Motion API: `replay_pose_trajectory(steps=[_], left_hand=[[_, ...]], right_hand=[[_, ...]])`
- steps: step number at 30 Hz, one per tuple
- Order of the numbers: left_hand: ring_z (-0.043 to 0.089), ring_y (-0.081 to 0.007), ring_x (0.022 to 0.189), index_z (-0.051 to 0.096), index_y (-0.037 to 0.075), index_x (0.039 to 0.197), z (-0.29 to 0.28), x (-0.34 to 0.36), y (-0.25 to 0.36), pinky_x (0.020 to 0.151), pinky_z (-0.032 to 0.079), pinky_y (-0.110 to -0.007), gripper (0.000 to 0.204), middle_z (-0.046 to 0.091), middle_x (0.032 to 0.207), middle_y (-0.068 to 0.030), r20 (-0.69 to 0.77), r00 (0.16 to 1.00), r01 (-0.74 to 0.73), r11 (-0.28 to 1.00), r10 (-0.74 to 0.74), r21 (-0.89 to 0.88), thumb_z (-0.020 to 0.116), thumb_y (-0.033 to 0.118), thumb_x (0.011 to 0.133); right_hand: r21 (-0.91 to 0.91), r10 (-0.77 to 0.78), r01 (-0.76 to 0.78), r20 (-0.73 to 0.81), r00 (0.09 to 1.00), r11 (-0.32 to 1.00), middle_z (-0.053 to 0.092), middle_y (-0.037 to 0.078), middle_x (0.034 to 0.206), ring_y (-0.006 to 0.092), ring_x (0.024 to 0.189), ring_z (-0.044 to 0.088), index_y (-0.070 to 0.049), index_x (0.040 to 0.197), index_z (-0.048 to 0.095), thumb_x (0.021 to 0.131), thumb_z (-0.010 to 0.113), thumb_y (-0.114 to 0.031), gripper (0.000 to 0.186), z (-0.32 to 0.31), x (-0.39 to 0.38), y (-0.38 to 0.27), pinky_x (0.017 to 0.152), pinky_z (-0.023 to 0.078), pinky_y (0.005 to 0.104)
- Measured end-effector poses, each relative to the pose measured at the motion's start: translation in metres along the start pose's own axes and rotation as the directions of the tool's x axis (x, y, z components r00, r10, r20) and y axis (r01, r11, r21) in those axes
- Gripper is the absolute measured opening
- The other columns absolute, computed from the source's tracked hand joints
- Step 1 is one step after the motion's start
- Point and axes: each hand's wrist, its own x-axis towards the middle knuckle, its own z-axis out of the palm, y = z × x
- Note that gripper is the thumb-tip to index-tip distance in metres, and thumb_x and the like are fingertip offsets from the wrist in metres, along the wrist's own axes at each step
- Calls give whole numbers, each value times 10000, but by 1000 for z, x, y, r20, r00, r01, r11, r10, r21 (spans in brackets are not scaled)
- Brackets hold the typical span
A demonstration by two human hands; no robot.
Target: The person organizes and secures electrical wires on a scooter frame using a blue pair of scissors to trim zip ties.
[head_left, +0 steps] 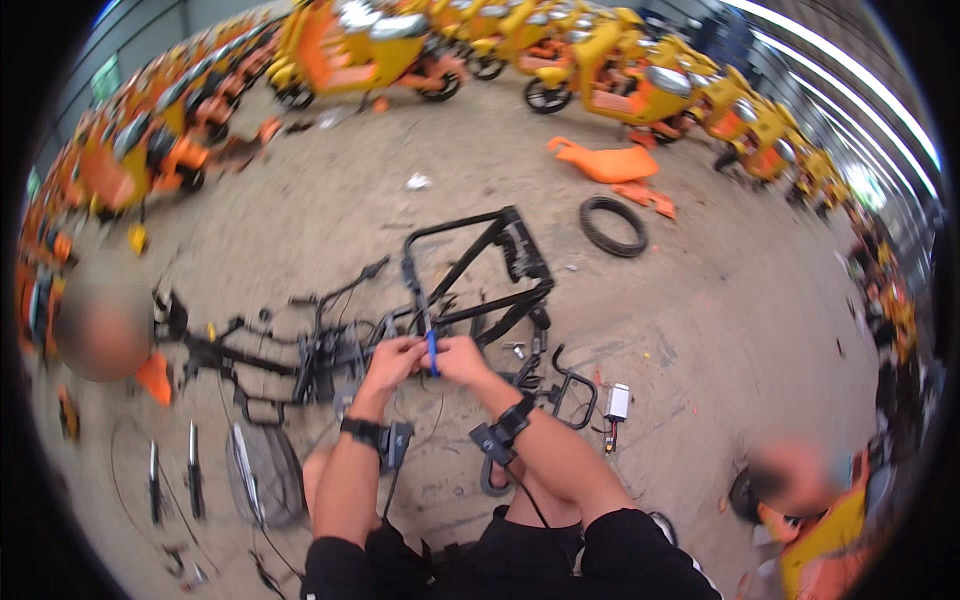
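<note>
My right hand (pixel 460 360) is closed around a blue-handled tool (pixel 432 350) that stands nearly upright. A thin metal part extends from its top toward the black scooter frame (pixel 490 236). Whether the tool is a screwdriver or pliers is hard to make out. My left hand (pixel 396 364) meets the right one at the tool, its fingers pinched together; whatever they hold is too small to see. Both hands are just in front of the frame, which lies on the floor. Dark frame parts and cables (pixel 335 355) lie left of the hands.
A black tire (pixel 613 227) and an orange body panel (pixel 605 162) lie beyond, to the right. A silver box with wires (pixel 617 402) is nearer. Fork tubes (pixel 194 470) and a grey bag-like item (pixel 265 475) lie left. Yellow scooters (pixel 360 50) line the back; two people are nearby.
</note>
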Motion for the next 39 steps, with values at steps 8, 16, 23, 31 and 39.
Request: replay_pose_trajectory(steps=[8,16,23,31,39], left_hand=[[569,-189,569,614,-37,953,-3,-15,5,571,470,-323,171,621,688,-113,-87,969,-196,929,233,313,569,114,886],[575,-242,610,661,3,1001,-33,-38,32,601,464,-333,218,641,745,-167,-10,953,-262,840,303,476,633,154,847],[468,-85,593,651,-39,980,-50,-43,43,537,398,-266,206,582,660,-50,31,965,-241,829,262,504,624,133,869],[485,-75,600,662,-49,928,-64,-48,50,539,407,-263,214,597,665,-31,-48,973,-173,846,227,504,642,151,852],[576,-162,582,667,-30,924,-66,-48,49,560,452,-296,203,648,701,-147,-92,941,-212,778,326,591,645,149,833]], right_hand=[[-437,100,-87,6,995,895,655,75,676,151,596,599,-9,815,694,666,794,-409,439,-28,-38,-49,583,469,292],[-722,-8,2,-5,1000,692,650,126,769,313,779,637,-58,868,658,595,767,-584,602,-26,-47,-49,706,490,407],[-764,33,31,68,997,645,549,147,1136,333,1065,571,-38,1170,527,556,820,-537,844,-31,-34,-48,857,473,431],[-811,-78,67,26,997,581,533,156,1052,361,975,588,-48,1098,517,562,831,-493,764,-32,-31,-37,807,479,447],[-840,-193,39,-79,978,541,538,138,1020,364,883,615,-51,1058,528,599,838,-403,656,-16,-23,-36,725,483,459]])
